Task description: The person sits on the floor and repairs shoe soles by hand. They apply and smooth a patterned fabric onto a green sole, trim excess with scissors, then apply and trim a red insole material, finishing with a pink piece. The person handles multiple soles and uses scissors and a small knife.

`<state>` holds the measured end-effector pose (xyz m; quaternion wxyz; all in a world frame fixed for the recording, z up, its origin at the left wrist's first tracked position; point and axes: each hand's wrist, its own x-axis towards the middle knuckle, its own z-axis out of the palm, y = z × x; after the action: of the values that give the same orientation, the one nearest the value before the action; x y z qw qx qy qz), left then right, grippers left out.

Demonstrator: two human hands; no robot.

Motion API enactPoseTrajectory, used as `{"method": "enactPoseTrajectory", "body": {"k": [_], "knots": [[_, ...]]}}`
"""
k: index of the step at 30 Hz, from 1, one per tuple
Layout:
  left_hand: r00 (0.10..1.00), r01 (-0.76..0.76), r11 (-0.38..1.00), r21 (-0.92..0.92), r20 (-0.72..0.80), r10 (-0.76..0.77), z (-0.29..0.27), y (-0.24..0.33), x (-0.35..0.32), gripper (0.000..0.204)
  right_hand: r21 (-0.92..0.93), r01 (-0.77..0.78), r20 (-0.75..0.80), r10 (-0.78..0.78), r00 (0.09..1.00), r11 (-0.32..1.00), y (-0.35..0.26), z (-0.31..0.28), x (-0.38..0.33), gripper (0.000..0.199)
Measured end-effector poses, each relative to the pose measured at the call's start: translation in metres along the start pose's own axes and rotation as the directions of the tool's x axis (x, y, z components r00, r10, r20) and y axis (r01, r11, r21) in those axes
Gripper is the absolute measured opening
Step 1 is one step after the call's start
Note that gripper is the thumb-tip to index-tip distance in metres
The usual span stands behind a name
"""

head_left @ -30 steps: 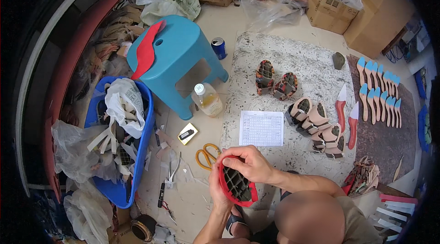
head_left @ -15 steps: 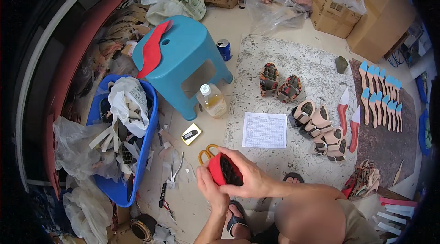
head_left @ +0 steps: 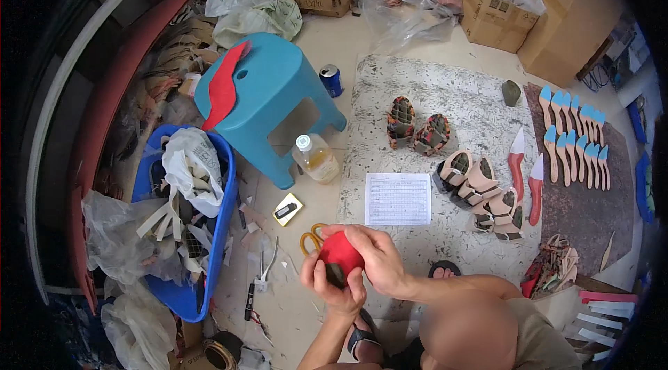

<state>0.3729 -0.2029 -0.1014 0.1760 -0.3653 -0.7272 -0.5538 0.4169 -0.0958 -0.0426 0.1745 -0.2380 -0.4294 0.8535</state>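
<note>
A red shoe upper with a dark lining is held between both of my hands, its red outside facing up and its dark part toward the lower left. My left hand cups it from below with curled fingers. My right hand grips it from the upper right, fingers over the red side. Yellow-handled scissors lie on the floor just beyond my left fingers, partly hidden by the hands. A wavy red strip rests on the blue stool.
A blue bin of scraps stands at left. Near the stool are a bottle of yellowish liquid and a blue can. A printed sheet, beige-and-dark uppers and blue-ended insoles lie to the right.
The red upper has been turned over in my hands: its dark opening faced up and right before, and the red outside shows now. The whole view has shifted slightly.
</note>
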Motion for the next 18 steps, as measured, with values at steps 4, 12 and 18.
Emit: {"method": "enactPoseTrajectory", "body": {"k": [4,12,18], "knots": [[0.509,0.65,0.264,-0.712,0.151,-0.847,0.007,0.011,0.026,0.048,-0.018,0.145,0.056,-0.143,0.988,0.989,0.002,-0.006,-0.002,0.039],[-0.127,0.473,-0.614,-0.632,0.641,-0.757,-0.023,-0.02,0.038,0.034,-0.205,0.095,0.218,-0.049,0.975,0.974,0.01,-0.028,-0.006,0.034],[0.063,0.723,-0.22,-0.654,0.381,-0.923,-0.039,-0.027,0.045,0.054,-0.306,-0.027,0.342,0.137,0.93,0.952,-0.008,-0.026,-0.004,0.02]]}}
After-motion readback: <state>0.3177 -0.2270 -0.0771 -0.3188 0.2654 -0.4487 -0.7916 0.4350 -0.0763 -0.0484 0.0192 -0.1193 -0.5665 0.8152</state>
